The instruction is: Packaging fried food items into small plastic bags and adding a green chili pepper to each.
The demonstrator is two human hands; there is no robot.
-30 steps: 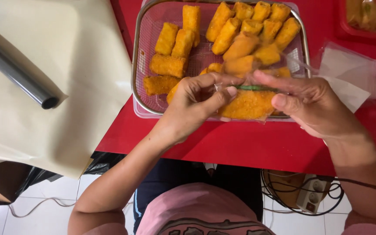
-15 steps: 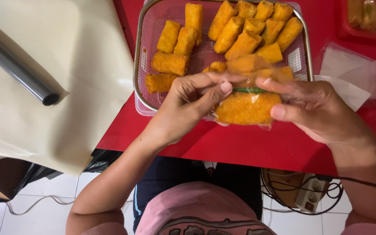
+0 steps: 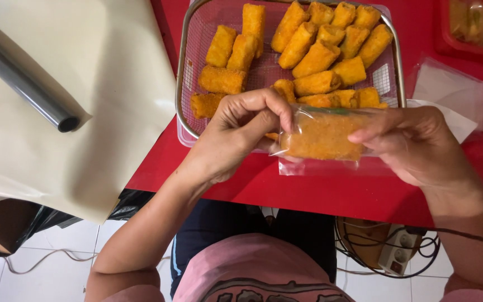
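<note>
A small clear plastic bag [image 3: 322,137] holds one breaded golden roll with a green chilli along its top. My left hand [image 3: 241,131] pinches the bag's left end and my right hand [image 3: 415,142] grips its right end, both just above the red table [image 3: 308,190]. Behind them stands a wire mesh basket [image 3: 183,84] on a clear tray, filled with several fried breaded rolls [image 3: 308,56].
A cream sheet [image 3: 85,95] with a dark grey roll [image 3: 23,84] on it lies at the left. Empty clear bags [image 3: 454,89] lie right of the basket. A red tray [image 3: 476,28] of packed food sits at top right. A power strip [image 3: 398,251] rests on the floor.
The bagged roll has come nearer to me, away from the basket. Both hands have shifted with it and now pinch its ends.
</note>
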